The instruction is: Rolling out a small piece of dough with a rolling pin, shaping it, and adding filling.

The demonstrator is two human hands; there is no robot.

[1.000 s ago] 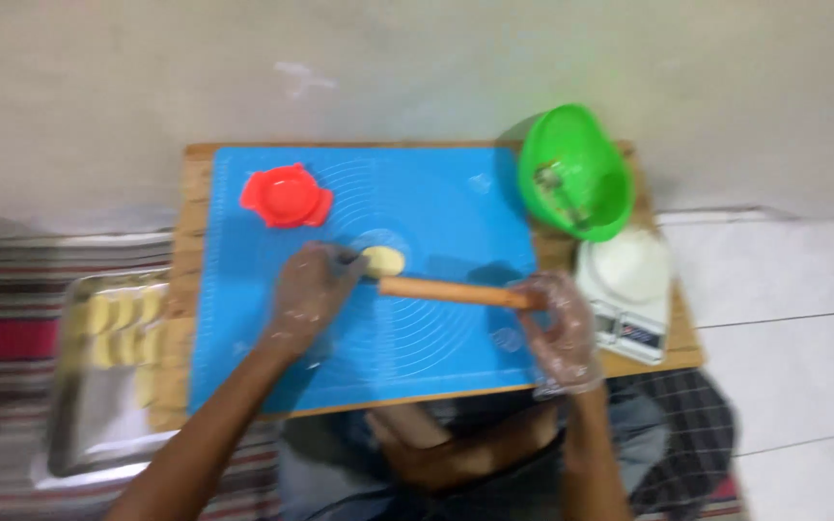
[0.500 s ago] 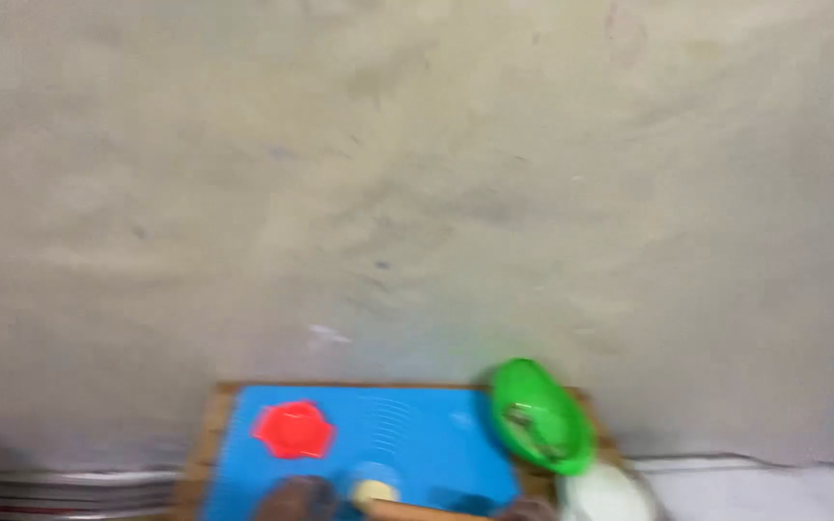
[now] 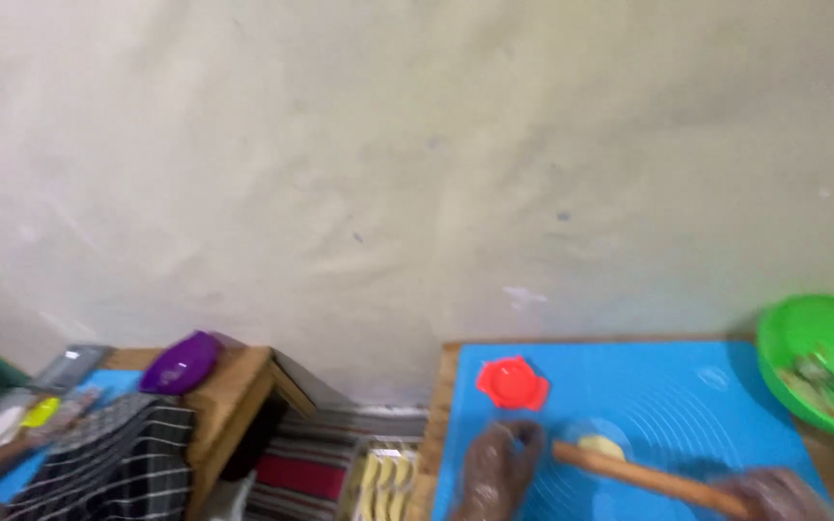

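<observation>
At the bottom edge of the frame, a person's gloved left hand (image 3: 496, 470) rests on a blue silicone mat (image 3: 668, 405), its fingers curled loosely together beside the near end of a wooden rolling pin (image 3: 647, 479). The gloved right hand (image 3: 772, 495) lies at the pin's far end, mostly cut off by the frame, so whether it is gripping the pin cannot be told. The pin lies slantwise across the mat, and a small pale round of dough (image 3: 600, 446) sits on the mat just behind it, touching or nearly touching the wood (motion blur leaves this unclear).

To the left, below the edge of the wooden table (image 3: 443, 405), a metal tray (image 3: 364, 480) holds rows of pale folded dough pieces (image 3: 386, 478). A red plastic press mould (image 3: 513, 382) sits further back on the mat, near its left rear corner and apart from the hands. At the right edge, a green plastic bowl (image 3: 803, 338) stands tilted beside the mat; it holds a brownish mix, too blurred to name.

Farther left, a second wooden table (image 3: 234, 381) carries a purple bowl (image 3: 181, 364), its contents not visible. Another person's hand (image 3: 62, 413) reaches over a blue surface there, close to a small yellow object (image 3: 40, 413). A bare, stained wall (image 3: 417, 164) fills the background.
</observation>
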